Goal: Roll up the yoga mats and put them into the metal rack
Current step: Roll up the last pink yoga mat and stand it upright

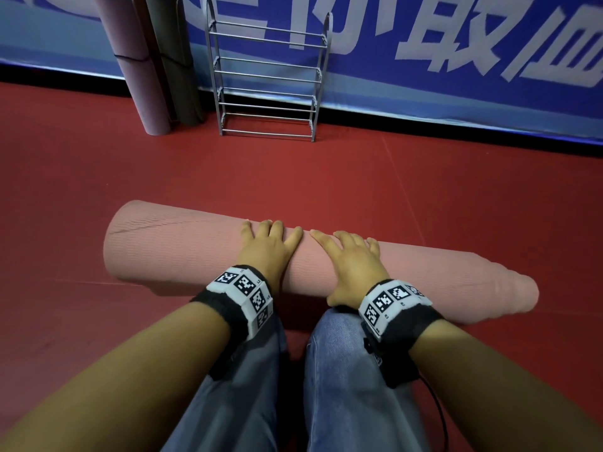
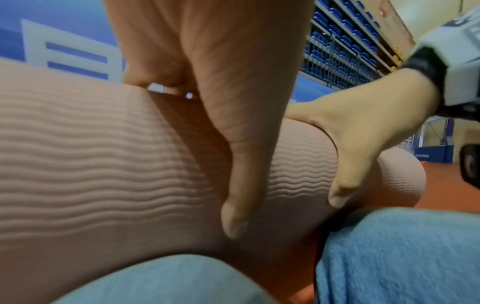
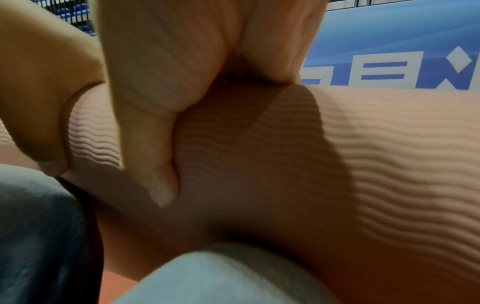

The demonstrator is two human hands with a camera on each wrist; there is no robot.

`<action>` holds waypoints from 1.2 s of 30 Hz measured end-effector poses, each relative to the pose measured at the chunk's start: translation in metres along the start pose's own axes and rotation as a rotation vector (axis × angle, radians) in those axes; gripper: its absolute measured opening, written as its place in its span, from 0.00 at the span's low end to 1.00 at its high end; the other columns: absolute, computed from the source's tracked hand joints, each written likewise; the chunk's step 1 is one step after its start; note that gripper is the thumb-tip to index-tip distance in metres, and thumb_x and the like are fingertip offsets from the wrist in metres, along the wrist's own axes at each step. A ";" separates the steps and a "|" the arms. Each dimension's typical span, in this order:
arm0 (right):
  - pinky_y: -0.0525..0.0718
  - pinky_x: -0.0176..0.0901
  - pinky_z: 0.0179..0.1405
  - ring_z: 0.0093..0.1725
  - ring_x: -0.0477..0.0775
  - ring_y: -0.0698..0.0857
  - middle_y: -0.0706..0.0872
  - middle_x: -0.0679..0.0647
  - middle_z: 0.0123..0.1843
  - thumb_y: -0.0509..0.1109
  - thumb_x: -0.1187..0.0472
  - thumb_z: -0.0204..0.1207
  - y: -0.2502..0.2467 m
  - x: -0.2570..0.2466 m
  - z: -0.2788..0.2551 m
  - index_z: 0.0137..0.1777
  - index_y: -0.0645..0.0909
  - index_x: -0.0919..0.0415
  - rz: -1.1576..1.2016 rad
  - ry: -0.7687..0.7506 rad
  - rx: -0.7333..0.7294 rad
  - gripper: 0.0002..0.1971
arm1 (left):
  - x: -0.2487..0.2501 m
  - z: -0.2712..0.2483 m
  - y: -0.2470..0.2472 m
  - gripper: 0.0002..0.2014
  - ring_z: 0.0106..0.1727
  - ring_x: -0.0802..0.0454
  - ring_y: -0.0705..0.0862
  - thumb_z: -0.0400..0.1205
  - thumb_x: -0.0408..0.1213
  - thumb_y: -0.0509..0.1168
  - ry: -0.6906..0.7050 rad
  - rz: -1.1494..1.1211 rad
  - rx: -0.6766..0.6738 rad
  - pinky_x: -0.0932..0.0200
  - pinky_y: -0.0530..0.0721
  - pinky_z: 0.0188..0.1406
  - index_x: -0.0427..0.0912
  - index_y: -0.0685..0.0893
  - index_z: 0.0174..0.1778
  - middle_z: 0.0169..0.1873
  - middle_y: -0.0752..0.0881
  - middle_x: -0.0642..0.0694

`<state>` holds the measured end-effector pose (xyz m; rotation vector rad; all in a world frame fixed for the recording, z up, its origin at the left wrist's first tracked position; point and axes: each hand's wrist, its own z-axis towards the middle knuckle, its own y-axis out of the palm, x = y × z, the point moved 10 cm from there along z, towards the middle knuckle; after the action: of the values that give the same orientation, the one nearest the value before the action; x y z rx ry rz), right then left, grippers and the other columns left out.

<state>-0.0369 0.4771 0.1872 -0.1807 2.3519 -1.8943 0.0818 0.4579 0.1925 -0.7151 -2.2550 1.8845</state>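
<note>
A pink ribbed yoga mat [image 1: 182,249] lies rolled up across the red floor just in front of my knees. Its right end [image 1: 509,295] sticks out in uneven steps. My left hand [image 1: 266,246] lies flat on the middle of the roll with the fingers spread over the top. My right hand [image 1: 350,259] rests beside it in the same way. In the left wrist view the left thumb [image 2: 233,185] points down the near side of the mat [image 2: 91,154]. The right thumb [image 3: 155,154] presses the near side of the mat [image 3: 389,164]. The metal rack [image 1: 267,79] stands empty against the wall ahead.
Two rolled mats lean on the wall left of the rack, a lilac one [image 1: 137,76] and a grey-green one [image 1: 176,60]. A blue banner [image 1: 456,60] runs along the wall. My knees in jeans [image 1: 342,370] touch the near side of the roll. Red floor [image 1: 326,177] lies between mat and rack.
</note>
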 end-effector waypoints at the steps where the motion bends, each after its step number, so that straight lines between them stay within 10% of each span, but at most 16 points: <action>1: 0.54 0.69 0.80 0.80 0.58 0.61 0.62 0.55 0.81 0.84 0.48 0.56 -0.001 0.000 -0.003 0.84 0.42 0.37 -0.001 -0.003 0.012 0.64 | 0.000 -0.002 -0.002 0.57 0.78 0.37 0.62 0.68 0.53 0.77 -0.002 0.010 0.022 0.32 0.61 0.75 0.48 0.45 0.84 0.79 0.61 0.38; 21: 0.76 0.58 0.61 0.65 0.58 0.77 0.78 0.49 0.66 0.84 0.36 0.49 -0.059 -0.020 -0.049 0.82 0.45 0.34 -0.067 -0.138 -0.129 0.65 | -0.011 -0.049 -0.052 0.54 0.61 0.43 0.80 0.53 0.64 0.80 0.149 -0.084 -0.063 0.39 0.81 0.61 0.57 0.61 0.72 0.59 0.79 0.50; 28: 0.80 0.56 0.65 0.63 0.56 0.77 0.76 0.50 0.63 0.87 0.39 0.45 -0.037 -0.010 -0.031 0.82 0.47 0.35 0.127 -0.117 -0.225 0.68 | 0.000 -0.047 -0.036 0.66 0.81 0.42 0.57 0.59 0.62 0.81 0.181 -0.067 -0.129 0.21 0.58 0.73 0.58 0.42 0.83 0.81 0.58 0.45; 36: 0.69 0.54 0.74 0.73 0.53 0.70 0.69 0.48 0.76 0.86 0.40 0.47 -0.034 -0.009 -0.022 0.84 0.46 0.37 0.178 -0.146 -0.248 0.68 | 0.002 -0.038 -0.029 0.68 0.78 0.42 0.62 0.54 0.57 0.84 0.138 -0.090 -0.138 0.19 0.56 0.73 0.57 0.44 0.83 0.78 0.62 0.46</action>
<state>-0.0308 0.4927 0.2249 -0.1219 2.4070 -1.4587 0.0864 0.4897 0.2279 -0.7243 -2.3055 1.6004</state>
